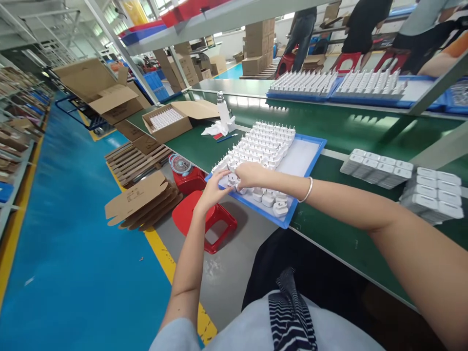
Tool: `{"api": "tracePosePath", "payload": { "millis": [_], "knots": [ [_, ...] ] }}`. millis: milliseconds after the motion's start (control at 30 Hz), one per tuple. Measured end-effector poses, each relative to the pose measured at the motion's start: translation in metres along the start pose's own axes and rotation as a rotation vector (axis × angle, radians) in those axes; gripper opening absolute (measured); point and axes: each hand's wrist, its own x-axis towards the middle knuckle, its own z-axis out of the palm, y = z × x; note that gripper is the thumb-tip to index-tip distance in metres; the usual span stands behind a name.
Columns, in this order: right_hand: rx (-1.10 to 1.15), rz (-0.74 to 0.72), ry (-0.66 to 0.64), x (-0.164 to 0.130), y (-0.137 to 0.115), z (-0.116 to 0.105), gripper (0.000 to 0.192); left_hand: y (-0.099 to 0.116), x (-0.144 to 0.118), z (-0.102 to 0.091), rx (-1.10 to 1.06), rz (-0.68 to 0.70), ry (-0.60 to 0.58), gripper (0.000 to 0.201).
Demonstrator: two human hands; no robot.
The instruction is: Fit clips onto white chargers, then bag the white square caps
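A blue tray (310, 151) on the green bench holds rows of white plug adapters (268, 141), with metal pins pointing up. At its near left corner, my left hand (211, 195) curves its thumb and fingers around one white plug adapter (232, 180). My right hand (252, 174), with a silver bangle at the wrist, reaches across from the right. Its fingers are curled down beside that same adapter, and their tips are partly hidden. Several loose adapters (268, 199) lie along the tray's near edge, below my right hand.
Stacked white flat pieces (378, 168) stand on the bench at right. Beyond the tray are a white bottle (222, 109), a blue pen (227, 138) and an open carton (171, 130). Red stools (190, 207) stand by the bench's left end. Other people sit or stand at the back.
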Motion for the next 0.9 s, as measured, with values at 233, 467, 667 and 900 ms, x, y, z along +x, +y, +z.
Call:
{"api": "tracePosePath", "payload": {
  "millis": [233,467,667,900],
  "knots": [
    [-0.065,-0.015,0.054,0.023,-0.001,0.013,0.029,-0.003,0.012,0.009,0.078,-0.103,0.091,0.019],
    [-0.082,-0.041,0.186,0.072,-0.004,0.006,0.026,-0.006,0.021,0.005,0.247,-0.213,0.226,0.011],
    [-0.067,-0.096,0.216,0.083,-0.001,0.012,0.025,-0.008,0.018,0.016,0.298,-0.206,0.255,0.016],
    [0.015,-0.088,0.261,0.048,0.015,-0.015,0.044,0.014,0.009,0.017,0.238,-0.179,0.354,0.043]
  ]
}}
